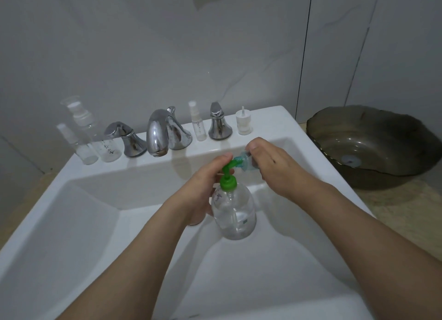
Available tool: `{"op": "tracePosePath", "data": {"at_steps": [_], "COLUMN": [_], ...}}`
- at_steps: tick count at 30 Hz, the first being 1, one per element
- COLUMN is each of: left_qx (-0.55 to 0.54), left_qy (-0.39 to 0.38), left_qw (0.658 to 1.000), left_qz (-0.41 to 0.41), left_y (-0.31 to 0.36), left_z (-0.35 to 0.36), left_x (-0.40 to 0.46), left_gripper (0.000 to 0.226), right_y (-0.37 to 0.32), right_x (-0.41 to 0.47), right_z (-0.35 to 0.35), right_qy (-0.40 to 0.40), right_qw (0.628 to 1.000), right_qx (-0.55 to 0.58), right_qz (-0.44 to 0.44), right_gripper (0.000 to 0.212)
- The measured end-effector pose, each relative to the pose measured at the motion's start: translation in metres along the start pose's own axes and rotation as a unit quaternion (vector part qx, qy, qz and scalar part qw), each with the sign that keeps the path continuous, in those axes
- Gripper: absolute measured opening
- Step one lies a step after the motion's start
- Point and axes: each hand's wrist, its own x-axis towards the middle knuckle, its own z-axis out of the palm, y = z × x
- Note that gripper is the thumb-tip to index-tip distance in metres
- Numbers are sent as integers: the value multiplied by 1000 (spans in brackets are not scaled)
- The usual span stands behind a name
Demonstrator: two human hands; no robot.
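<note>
Both hands meet above the white sink (95, 212). The left hand (203, 188) wraps the clear pump bottle (235, 214) from its left side, with one fingertip resting on top of the green pump head (228, 176). The right hand (275, 166) pinches a small clear bottle (245, 163), its mouth held against the pump's spout. The pump bottle hangs tilted between the forearms. Most of the small bottle is covered by the right hand's fingers, so its shape and fill cannot be made out. The left fingers behind the pump bottle are hidden too.
</note>
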Motion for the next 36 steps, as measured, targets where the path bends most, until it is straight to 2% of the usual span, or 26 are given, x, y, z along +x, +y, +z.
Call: {"op": "tracePosePath", "data": {"at_steps": [10, 14, 16, 19, 20, 27, 33, 36], "left_qx": [69, 69, 79, 93, 84, -16, -10, -1], "left_qy": [-22, -18, -19, -65, -87, -185, -131, -106], "left_qw": [997, 997, 997, 992, 990, 979, 989, 993], "left_qz": [41, 21, -2, -58, -69, -85, -66, -42], "left_y": [5, 4, 4, 3, 3, -7, -8, -6], "left_z": [-1, 0, -2, -8, -10, -21, -24, -22], "left_x": [-9, -8, -7, -6, -5, -4, -2, -4], "left_gripper": [39, 39, 47, 79, 82, 61, 85, 65], "right_y": [1, 5, 6, 6, 5, -6, -4, 1], "right_x": [3, 5, 5, 5, 4, 1, 1, 0], "right_z": [3, 2, 1, 1, 1, -1, 0, 2], "right_qy": [-9, -14, -4, 6, 5, -20, -13, -19], "right_qw": [1000, 999, 999, 999, 999, 998, 999, 995], "right_qx": [-21, -43, -47, -33, -38, -50, -25, -93], "right_qz": [9, 17, 19, 24, 21, -14, 21, -17], "right_gripper": [29, 31, 30, 28, 28, 28, 29, 23]}}
